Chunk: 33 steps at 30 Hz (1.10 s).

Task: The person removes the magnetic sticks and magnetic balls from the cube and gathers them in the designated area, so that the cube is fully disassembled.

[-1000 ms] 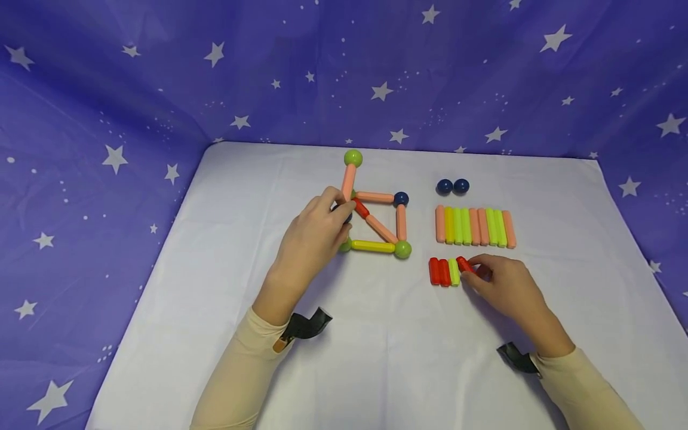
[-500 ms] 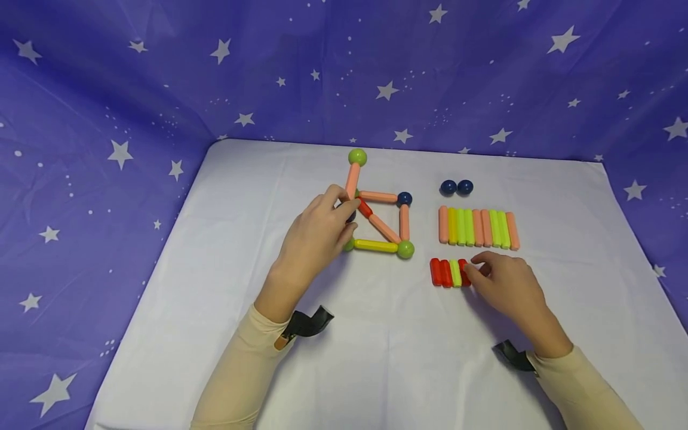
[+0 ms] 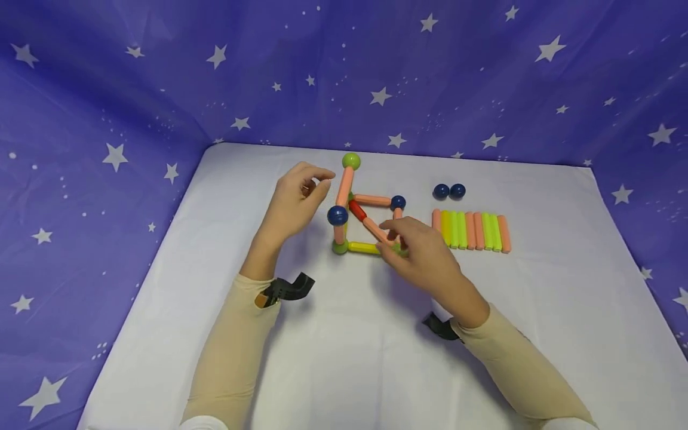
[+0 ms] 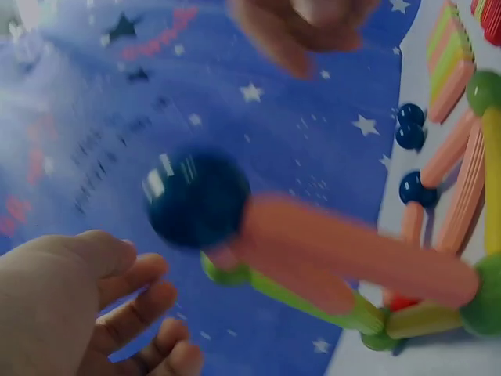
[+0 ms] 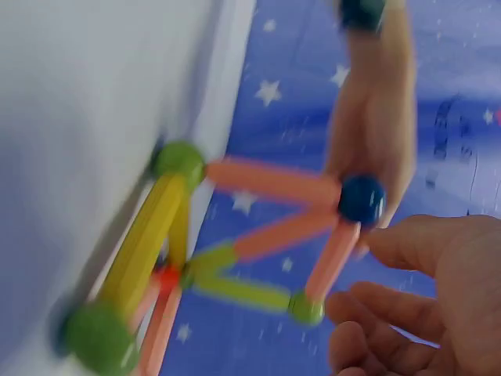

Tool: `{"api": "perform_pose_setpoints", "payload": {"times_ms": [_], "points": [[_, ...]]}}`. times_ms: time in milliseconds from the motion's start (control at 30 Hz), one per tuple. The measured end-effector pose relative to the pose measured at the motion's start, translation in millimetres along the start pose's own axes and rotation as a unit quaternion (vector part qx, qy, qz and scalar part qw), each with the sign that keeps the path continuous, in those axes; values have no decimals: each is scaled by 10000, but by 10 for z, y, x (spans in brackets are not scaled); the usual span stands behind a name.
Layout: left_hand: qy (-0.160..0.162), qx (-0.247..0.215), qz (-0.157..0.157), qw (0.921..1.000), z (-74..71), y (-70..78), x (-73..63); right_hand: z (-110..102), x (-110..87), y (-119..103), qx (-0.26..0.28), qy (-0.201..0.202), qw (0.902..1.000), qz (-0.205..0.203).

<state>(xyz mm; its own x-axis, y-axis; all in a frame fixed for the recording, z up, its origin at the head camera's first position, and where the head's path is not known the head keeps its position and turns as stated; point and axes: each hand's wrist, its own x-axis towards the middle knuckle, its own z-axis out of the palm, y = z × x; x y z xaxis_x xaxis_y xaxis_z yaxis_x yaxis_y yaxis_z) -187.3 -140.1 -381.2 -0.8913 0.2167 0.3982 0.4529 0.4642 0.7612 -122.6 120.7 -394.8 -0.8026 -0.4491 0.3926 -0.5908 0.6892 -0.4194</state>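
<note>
A frame of magnetic sticks and balls stands mid-table, with a yellow stick (image 3: 363,247) along its near side and a short red stick (image 3: 357,210) in its diagonal. Coral sticks hold up a dark blue ball (image 3: 337,215) and a green ball (image 3: 351,161). Left of these raised balls is my left hand (image 3: 295,200), fingers loosely bent and holding nothing. My right hand (image 3: 424,257) hovers over the near right corner, partly covering the green ball there. Its thumb and fingers are apart with nothing between them, as the right wrist view also shows.
Right of the frame lies a row of coral, yellow and lime sticks (image 3: 478,231). Behind them sit two dark blue balls (image 3: 449,192). The right hand and forearm hide the row of short sticks in the head view. A starry blue cloth (image 3: 376,71) surrounds the white table (image 3: 333,370).
My right hand laid a short red stick in its row, let go and moved left to the frame. My left hand came off the blue ball and drew back up and left.
</note>
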Motion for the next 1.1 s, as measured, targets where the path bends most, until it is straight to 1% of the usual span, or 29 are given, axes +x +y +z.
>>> {"api": "perform_pose_setpoints", "payload": {"times_ms": [100, 167, 200, 233, 300, 400, 433, 500, 600, 800, 900, 1000, 1100], "points": [[-162, -492, -370, 9980, 12, -206, 171, 159, 170, -198, 202, 244, 9987, -394], [-343, -844, -622, 9939, 34, -315, 277, 264, 266, -308, 155, 454, 9973, -556], [-462, -1056, -728, 9907, 49, -362, 324, 309, 305, -355, 93, 572, 9963, -630], [-610, -1293, -836, 9862, 64, -401, 366, 352, 339, -397, 33, 677, 9954, -682], [-948, -1748, -1043, 9745, 93, -461, 436, 425, 383, -462, -120, 858, 9935, -733], [-1432, -2400, -1237, 9522, 141, -526, 503, 492, 406, -522, -336, 974, 9920, -731], [-1547, -2558, -1263, 9459, 154, -538, 519, 505, 409, -532, -374, 989, 9918, -713], [-1634, -2787, -1303, 9374, 173, -549, 539, 514, 413, -538, -419, 1019, 9916, -674], [-1532, -2998, -1286, 9328, 188, -567, 556, 499, 420, -522, -370, 1053, 9917, -635], [-1055, -3365, -1293, 9268, 150, -624, 533, 448, 428, -451, -55, 1095, 9917, -667], [-823, -3420, -1283, 9272, 102, -639, 474, 435, 429, -415, 151, 1038, 9918, -729], [-558, -3464, -1135, 9295, 40, -661, 391, 420, 420, -378, 368, 985, 9913, -794], [-258, -3573, -974, 9285, -39, -707, 285, 390, 404, -342, 606, 945, 9907, -771]]}}
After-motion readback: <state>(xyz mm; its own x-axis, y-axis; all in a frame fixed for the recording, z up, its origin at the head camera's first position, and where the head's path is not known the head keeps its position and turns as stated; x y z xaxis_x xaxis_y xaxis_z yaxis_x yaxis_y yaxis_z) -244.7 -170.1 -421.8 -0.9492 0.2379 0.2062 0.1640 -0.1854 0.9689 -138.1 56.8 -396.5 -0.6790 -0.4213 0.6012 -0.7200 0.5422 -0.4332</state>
